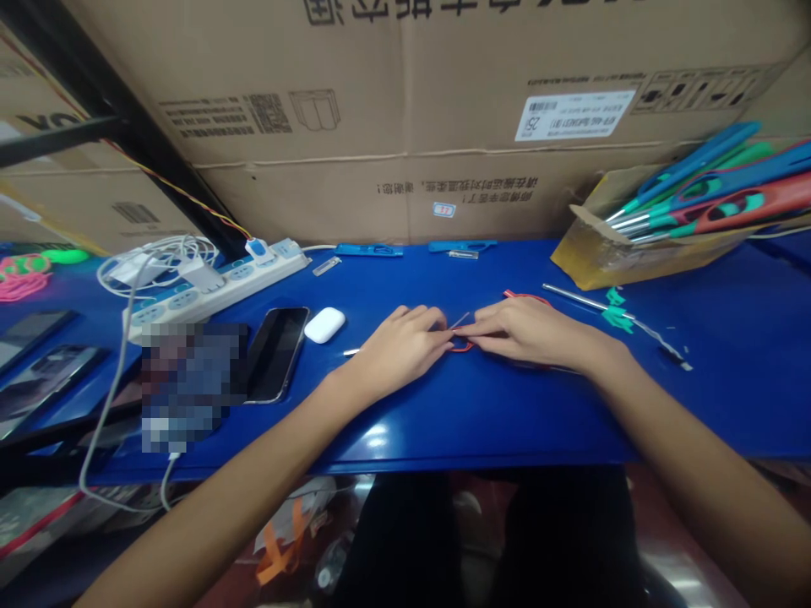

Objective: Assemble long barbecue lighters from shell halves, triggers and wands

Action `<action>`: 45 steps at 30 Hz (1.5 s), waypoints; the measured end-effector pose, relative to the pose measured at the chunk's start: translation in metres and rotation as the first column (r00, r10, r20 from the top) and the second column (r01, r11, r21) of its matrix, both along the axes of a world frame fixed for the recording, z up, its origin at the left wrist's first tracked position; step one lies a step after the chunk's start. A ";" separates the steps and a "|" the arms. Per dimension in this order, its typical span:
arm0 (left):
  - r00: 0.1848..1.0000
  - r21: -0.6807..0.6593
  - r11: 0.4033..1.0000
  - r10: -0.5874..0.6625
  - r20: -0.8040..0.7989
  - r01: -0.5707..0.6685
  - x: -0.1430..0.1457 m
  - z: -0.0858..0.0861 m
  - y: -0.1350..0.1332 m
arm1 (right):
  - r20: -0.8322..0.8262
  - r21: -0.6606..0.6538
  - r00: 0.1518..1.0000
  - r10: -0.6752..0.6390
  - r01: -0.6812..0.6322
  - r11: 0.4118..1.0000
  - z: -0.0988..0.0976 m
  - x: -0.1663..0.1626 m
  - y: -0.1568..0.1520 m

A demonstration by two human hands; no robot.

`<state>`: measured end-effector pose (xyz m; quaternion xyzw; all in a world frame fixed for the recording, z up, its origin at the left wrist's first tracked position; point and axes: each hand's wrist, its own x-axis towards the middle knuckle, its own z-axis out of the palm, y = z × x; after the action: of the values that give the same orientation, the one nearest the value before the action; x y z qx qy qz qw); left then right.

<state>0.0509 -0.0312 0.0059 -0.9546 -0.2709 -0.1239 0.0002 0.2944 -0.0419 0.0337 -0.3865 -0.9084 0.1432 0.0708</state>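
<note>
My left hand (405, 344) and my right hand (538, 329) meet over the middle of the blue table. Both have fingers closed on a red plastic lighter casing (467, 346), which is mostly hidden beneath them. Between the fingertips a thin, light sliver (459, 321) sticks up; I cannot tell what it is. A silver tip (351, 351) shows past the left hand's outer edge. Right of my right hand lies a metal lighter tube (579, 298) with a wire trailing from it and torn green bits (617, 312) beside it.
A cardboard box (601, 262) of long-nosed lighters (710, 190) stands back right. Blue casing pieces (369, 250) lie along the rear. To the left are a white earphone case (325, 324), a phone (276, 355) and a power strip (253, 283) with cables. Large cartons (405, 127) wall the back.
</note>
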 end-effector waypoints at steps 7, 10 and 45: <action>1.000 -0.033 0.999 -0.003 0.016 0.004 -0.001 -0.001 0.001 | 0.014 -0.010 1.000 -0.023 0.023 1.000 0.000 0.000 0.000; 0.999 -0.057 0.998 0.006 0.032 -0.004 -0.001 -0.001 0.001 | 0.001 -0.019 1.000 -0.021 0.021 1.000 -0.001 0.000 0.001; 0.972 -0.441 0.897 0.135 0.194 -0.037 -0.030 0.005 0.031 | -0.075 -0.151 0.996 -0.045 0.033 0.988 0.000 -0.008 0.005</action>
<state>0.0206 -0.0007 0.0108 -0.8979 -0.3321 -0.1648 -0.2371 0.2866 -0.0365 0.0334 -0.4026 -0.8838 0.2247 0.0799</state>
